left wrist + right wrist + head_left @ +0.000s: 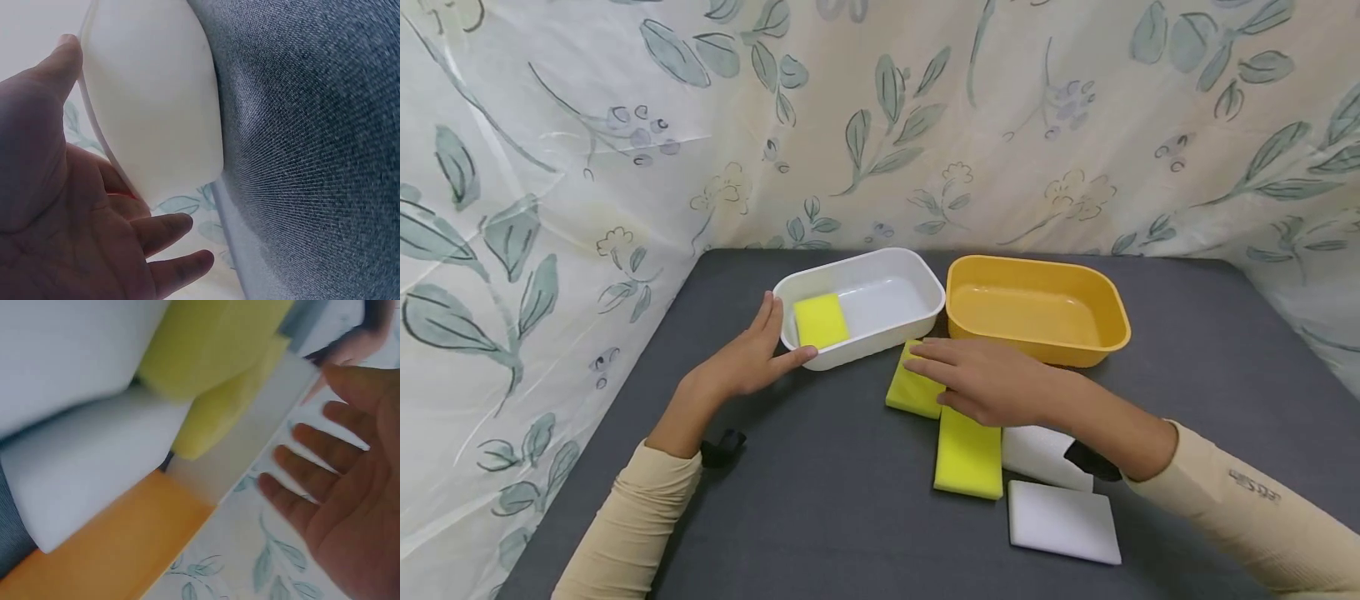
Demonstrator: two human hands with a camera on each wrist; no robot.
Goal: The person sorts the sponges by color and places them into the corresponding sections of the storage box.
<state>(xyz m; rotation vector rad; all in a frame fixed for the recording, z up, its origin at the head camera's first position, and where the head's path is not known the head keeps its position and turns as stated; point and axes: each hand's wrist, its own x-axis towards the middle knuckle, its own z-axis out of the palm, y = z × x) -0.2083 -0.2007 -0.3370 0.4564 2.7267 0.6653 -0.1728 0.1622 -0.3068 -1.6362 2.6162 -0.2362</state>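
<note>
You face pale, creased sheeting (1000, 83), printed with grey-green leaf sprays, behind and along both sides of your dark grey, fabric-textured bench (820, 508).

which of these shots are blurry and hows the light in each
Right wrist view: the yellow blocks and white blocks have soft, blurred edges; left wrist view: the left hand looks dim, while the weave of the table covering shows clearly; head view: mostly sharp, with whitish glare toward the left of the patterned sheet.
</note>
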